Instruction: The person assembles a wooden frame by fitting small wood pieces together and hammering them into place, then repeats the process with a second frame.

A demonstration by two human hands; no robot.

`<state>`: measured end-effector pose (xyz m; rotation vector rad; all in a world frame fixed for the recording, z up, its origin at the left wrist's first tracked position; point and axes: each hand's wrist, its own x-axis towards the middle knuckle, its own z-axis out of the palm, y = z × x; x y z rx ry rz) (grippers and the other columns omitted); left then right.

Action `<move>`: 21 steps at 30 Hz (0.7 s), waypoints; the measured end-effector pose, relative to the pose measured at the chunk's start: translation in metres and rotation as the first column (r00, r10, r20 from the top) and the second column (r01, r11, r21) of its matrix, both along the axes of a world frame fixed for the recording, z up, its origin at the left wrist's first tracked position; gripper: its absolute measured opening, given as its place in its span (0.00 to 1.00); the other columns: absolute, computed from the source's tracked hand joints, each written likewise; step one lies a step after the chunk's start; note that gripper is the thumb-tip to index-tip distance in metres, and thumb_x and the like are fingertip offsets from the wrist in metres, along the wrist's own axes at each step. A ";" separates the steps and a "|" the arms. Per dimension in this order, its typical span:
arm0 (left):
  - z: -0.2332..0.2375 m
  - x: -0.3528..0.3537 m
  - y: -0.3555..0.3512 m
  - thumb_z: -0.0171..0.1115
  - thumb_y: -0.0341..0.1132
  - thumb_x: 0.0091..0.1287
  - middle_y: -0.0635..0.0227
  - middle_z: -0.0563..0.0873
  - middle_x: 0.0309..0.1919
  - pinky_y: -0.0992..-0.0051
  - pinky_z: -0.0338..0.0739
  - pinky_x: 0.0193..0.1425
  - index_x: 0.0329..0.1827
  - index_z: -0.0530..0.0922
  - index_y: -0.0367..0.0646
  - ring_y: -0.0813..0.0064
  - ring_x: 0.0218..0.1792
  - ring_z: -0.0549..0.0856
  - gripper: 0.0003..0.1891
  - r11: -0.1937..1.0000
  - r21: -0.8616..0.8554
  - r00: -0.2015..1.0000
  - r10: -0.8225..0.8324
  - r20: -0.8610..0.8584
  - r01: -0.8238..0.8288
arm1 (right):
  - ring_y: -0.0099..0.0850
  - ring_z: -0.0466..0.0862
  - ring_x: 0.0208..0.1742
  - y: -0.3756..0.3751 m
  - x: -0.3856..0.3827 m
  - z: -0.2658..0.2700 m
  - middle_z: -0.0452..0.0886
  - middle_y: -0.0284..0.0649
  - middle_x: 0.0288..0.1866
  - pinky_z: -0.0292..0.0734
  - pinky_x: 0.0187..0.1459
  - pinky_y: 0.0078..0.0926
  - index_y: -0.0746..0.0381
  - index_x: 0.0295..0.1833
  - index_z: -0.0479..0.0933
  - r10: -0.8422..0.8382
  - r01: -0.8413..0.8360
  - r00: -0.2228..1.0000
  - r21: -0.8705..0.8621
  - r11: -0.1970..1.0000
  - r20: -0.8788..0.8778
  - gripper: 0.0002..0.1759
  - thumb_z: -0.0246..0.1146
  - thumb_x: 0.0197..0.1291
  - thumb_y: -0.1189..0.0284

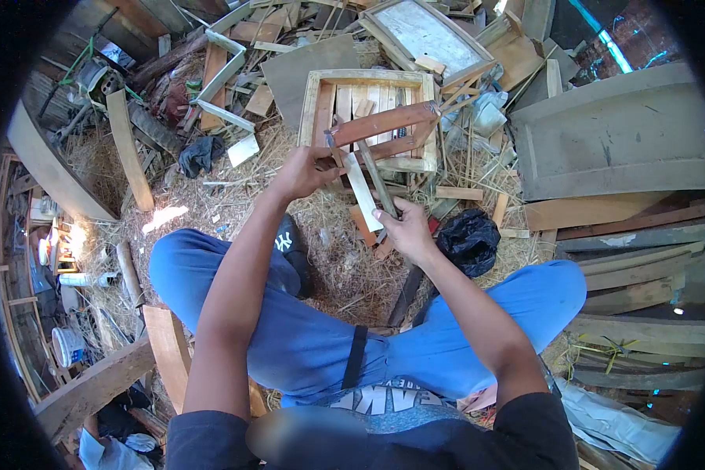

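Holding wooden frame (384, 122), left hand (304, 172), fingertips unclear, right hand (407, 227) partly covering stick (377, 176)

A straw-strewn, dusty brown floor (337, 270) carries scattered wood scraps. Toward the top centre sits a shallow, pale wooden box (310, 110) with slats inside. To its left lie a small, whitish rectangular board (244, 150) and a crumpled black bundle (200, 155). Below the box's right side rests a crumpled black plastic bag (468, 243), near a short, light-brown wooden strip (460, 193).
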<state>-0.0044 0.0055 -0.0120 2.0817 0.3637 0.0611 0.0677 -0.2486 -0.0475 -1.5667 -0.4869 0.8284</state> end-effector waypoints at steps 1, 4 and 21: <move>0.004 0.000 -0.003 0.74 0.32 0.63 0.60 0.93 0.39 0.69 0.85 0.49 0.54 0.87 0.41 0.70 0.41 0.92 0.16 1.000 0.005 1.000 0.002 -0.008 -0.001 | 0.21 0.82 0.46 0.000 -0.002 0.014 0.89 0.36 0.46 0.77 0.52 0.24 0.67 0.59 0.84 -0.018 0.015 0.997 -0.036 0.999 -0.082 0.16 0.68 0.66 0.77; 0.012 -0.002 -0.005 0.74 0.32 0.62 0.60 0.92 0.38 0.68 0.85 0.47 0.52 0.87 0.39 0.71 0.40 0.91 0.16 1.000 0.002 1.000 0.016 -0.027 -0.016 | 0.20 0.82 0.44 0.000 0.001 0.011 0.88 0.35 0.45 0.78 0.50 0.23 0.67 0.61 0.82 0.023 -0.029 0.991 -0.049 0.998 -0.129 0.18 0.67 0.67 0.77; 0.007 0.000 -0.005 0.77 0.34 0.61 0.60 0.92 0.36 0.68 0.85 0.46 0.44 0.87 0.38 0.71 0.39 0.91 0.12 0.991 0.130 0.995 0.038 -0.088 -0.026 | 0.17 0.78 0.33 -0.005 0.022 0.010 0.83 0.30 0.36 0.77 0.33 0.21 0.66 0.61 0.83 0.192 -0.210 0.963 -0.080 0.974 -0.188 0.18 0.68 0.66 0.76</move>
